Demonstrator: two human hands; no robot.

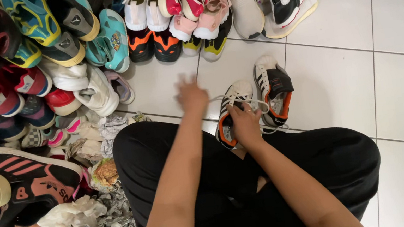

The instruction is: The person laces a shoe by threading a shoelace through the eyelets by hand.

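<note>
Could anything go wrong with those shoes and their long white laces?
The right hand grips one striped sneaker whose white laces run loose to its partner; lifting might drag or tangle them. The left hand looks blurred near the shoe pile, which it could knock over.

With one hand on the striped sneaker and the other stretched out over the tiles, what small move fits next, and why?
Probably bring the left hand back to the white lace. The right hand grips the near sneaker by its opening, and its lace trails loose toward the matching sneaker beside it, while the left hand hovers over bare tile, holding nothing I can see.
</note>
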